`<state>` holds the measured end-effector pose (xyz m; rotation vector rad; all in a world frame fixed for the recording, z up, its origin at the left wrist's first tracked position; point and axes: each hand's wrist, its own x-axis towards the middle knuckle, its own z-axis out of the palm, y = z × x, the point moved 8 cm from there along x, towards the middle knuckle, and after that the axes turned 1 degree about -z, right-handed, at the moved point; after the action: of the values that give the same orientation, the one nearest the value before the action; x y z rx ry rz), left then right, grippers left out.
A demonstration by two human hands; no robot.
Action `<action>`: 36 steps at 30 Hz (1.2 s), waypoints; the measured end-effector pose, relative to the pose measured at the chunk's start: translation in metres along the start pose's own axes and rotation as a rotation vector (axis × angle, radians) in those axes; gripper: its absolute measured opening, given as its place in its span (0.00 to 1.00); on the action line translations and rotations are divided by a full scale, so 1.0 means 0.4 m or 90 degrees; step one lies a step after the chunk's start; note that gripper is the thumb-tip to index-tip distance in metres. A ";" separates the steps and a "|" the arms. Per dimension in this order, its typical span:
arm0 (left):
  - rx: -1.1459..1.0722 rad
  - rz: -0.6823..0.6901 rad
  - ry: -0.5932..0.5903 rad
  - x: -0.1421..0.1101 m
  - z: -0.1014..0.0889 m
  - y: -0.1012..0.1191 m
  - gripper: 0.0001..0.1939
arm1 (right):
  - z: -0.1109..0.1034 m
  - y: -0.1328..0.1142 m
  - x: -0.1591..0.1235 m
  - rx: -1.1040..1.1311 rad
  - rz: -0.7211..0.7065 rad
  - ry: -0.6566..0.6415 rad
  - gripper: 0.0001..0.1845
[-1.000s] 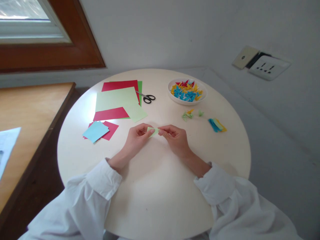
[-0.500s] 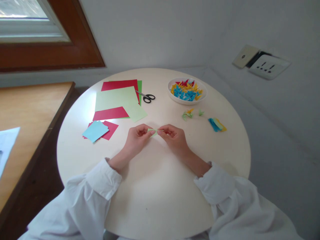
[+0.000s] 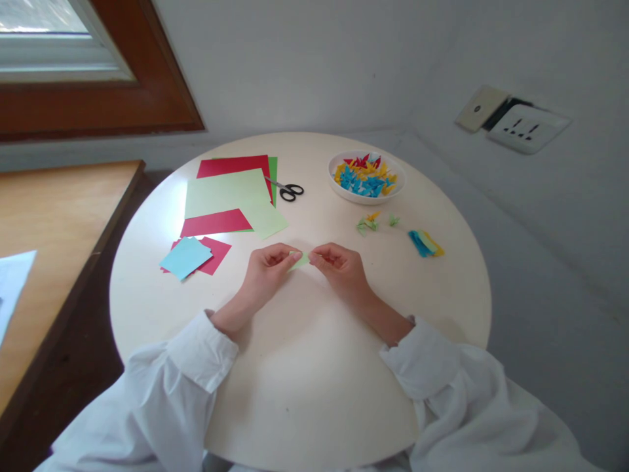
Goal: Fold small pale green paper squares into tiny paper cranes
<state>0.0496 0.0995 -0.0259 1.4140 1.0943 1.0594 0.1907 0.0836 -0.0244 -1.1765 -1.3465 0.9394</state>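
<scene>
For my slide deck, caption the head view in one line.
Left hand and right hand hold a small light-green paper, a dish of folded figures beyond.

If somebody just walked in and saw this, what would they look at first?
Probably the bright blue, yellow and red folded paper cranes in the white dish, toward the far right of the round table. Next, maybe the left hand and right hand, pinching a small light green paper between them mid-table. The big colored sheets lie at the far left, with black-handled scissors at their right edge.
</scene>
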 end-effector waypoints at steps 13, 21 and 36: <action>0.029 0.027 0.005 0.000 -0.006 0.006 0.13 | -0.006 -0.006 -0.001 -0.012 -0.016 0.018 0.07; 0.028 -0.037 -0.024 -0.001 0.008 -0.022 0.16 | -0.012 -0.007 0.000 0.012 -0.027 0.029 0.07; 0.096 -0.011 -0.066 -0.010 0.026 0.006 0.19 | -0.005 -0.018 -0.002 0.008 -0.056 0.011 0.06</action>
<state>0.0589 0.0933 -0.0249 1.5585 1.1283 0.8966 0.1915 0.0814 -0.0174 -1.1042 -1.3652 0.8708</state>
